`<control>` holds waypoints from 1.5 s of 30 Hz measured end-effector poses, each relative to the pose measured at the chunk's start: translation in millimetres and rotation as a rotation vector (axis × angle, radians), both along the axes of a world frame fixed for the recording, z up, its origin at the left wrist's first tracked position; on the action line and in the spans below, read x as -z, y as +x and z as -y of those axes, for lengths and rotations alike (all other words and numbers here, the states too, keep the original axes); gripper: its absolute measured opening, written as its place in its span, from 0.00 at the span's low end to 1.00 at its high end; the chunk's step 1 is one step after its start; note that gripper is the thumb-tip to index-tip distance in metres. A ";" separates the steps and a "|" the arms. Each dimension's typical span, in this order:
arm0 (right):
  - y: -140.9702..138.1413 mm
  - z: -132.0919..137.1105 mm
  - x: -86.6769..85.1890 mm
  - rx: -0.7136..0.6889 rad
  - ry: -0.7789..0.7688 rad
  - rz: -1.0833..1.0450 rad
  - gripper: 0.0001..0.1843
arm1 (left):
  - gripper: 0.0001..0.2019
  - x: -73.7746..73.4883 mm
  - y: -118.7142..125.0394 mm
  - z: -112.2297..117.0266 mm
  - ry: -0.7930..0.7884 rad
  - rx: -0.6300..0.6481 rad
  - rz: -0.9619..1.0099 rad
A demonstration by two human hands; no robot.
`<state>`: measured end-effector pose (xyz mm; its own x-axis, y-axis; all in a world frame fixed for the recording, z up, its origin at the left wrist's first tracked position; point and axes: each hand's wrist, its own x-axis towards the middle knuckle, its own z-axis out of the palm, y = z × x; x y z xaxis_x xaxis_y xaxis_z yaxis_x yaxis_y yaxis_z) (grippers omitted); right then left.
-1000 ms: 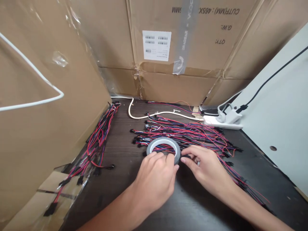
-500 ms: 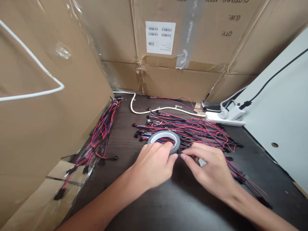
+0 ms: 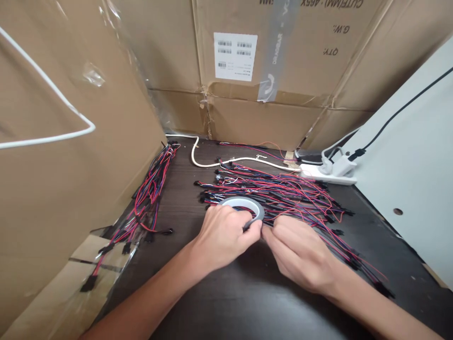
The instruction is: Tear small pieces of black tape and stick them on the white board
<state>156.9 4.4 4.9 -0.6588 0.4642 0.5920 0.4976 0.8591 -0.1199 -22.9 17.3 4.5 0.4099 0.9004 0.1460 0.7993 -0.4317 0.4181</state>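
Two hands [image 3: 222, 236] [image 3: 300, 255] at apparently gray tape [image 3: 244, 202], under a carton's [image 3: 269, 123] upside-down "QTY." [image 3: 330, 52]

The left hand [image 3: 222, 238] hides much of the tape roll [image 3: 244, 203], and the right hand [image 3: 300, 257] covers whatever its fingers [image 3: 271, 236] pinch. The barcode label [image 3: 235, 56] is too small to read, and the top edge cuts off the carton lettering [image 3: 311, 4].

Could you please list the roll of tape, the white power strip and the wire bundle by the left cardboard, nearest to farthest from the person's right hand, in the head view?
From the right hand:
1. The roll of tape, just left of it.
2. The white power strip, back right.
3. The wire bundle, far left against the cardboard.
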 end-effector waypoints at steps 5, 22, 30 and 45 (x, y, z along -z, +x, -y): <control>-2.5 3.0 -3.7 0.094 -0.173 -0.149 0.13 | 0.18 -2.8 -6.5 -2.9 0.002 0.094 0.158; -24.0 35.4 -10.1 -0.046 0.009 -0.186 0.18 | 0.18 -6.2 -15.2 -13.1 0.097 -0.103 0.071; 82.1 -55.9 -17.6 0.474 -0.435 -0.268 0.08 | 0.20 -11.9 -21.3 -9.4 0.149 -0.021 0.168; 177.5 -88.4 17.6 0.859 -0.740 0.182 0.28 | 0.20 -6.7 -26.2 -12.9 0.463 0.072 -0.102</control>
